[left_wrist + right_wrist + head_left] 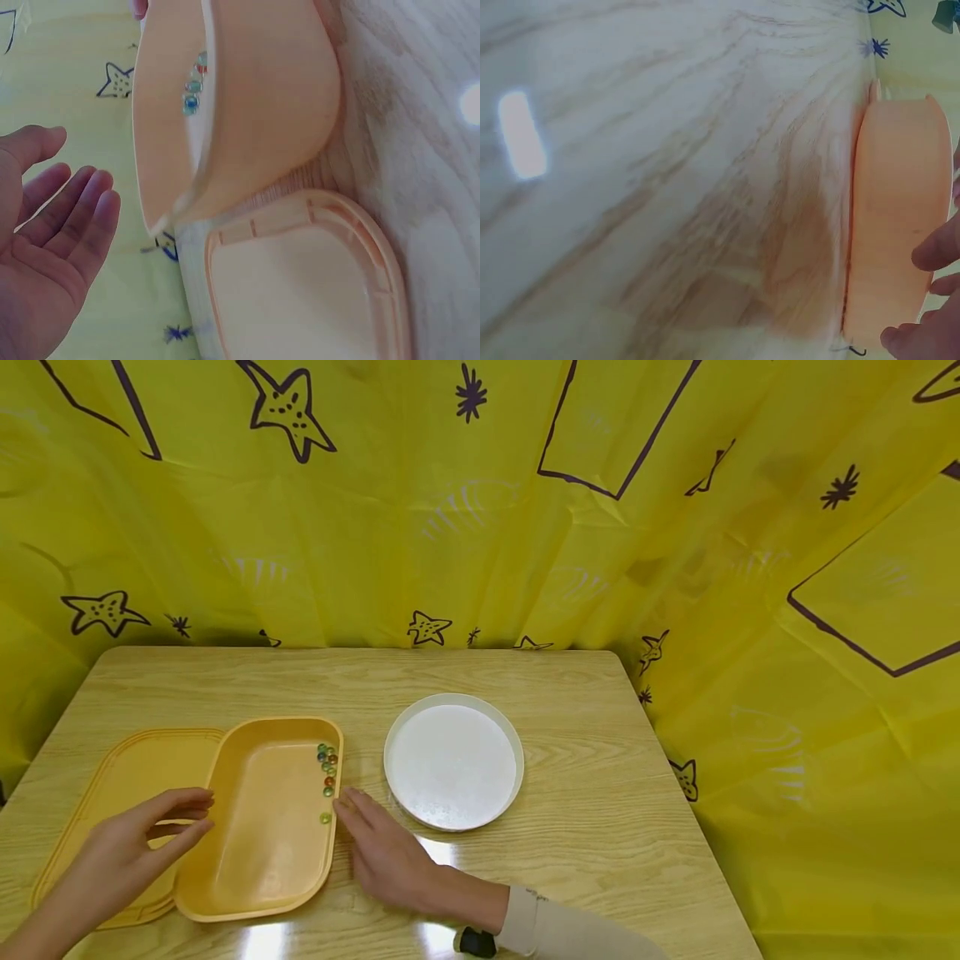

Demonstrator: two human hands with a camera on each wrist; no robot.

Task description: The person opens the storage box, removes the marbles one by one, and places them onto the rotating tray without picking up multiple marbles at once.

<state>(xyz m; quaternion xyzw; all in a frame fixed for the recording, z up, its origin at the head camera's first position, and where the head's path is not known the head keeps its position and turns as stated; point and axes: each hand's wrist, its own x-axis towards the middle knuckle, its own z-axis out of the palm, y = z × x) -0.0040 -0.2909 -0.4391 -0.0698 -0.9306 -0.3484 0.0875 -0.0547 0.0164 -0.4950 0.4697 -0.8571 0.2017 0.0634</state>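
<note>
Left hand [131, 847]: fingers loosely bent, thumb apart, holding nothing, near the tub's left rim
Right hand [393, 860]: fingers mostly straight, touching the tub's right wall from outside
Tub [258, 827]: orange, upright between the hands
Marbles [328, 768]: inside, along the right wall
Lid [161, 760]: left of the tub
White dish [453, 768]: right, on the bench [600, 843]

Head camera looks forward-down from above; near, low, sideways wrist views share its orange rounded-rectangular plastic tub [262, 827]
</note>
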